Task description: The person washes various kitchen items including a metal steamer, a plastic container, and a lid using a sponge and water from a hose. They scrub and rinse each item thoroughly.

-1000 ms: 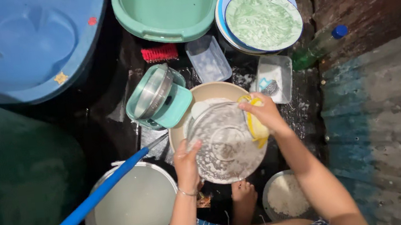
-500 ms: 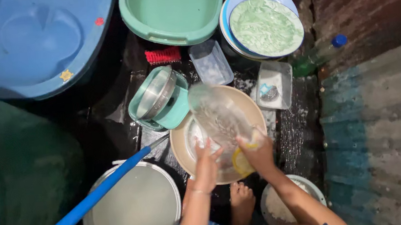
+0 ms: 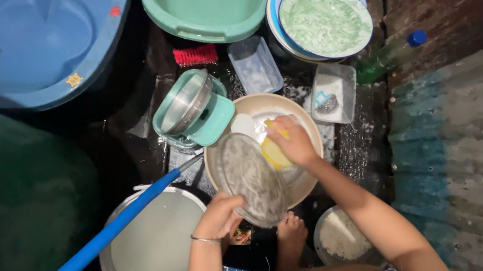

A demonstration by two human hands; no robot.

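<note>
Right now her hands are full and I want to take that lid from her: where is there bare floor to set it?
Little: a wet dark strip between the blue tub and teal container. Around the beige basin it is crowded, with the clear trays and water pot.

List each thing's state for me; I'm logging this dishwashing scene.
Clear glass lid: tilted, soapy, held by left hand.
Yellow sponge: pressed under right hand.
Beige round basin: holds suds.
Steel pot: full of cloudy water.
Green plastic bottle: lying, capped.
Teal tub: empty.
</note>
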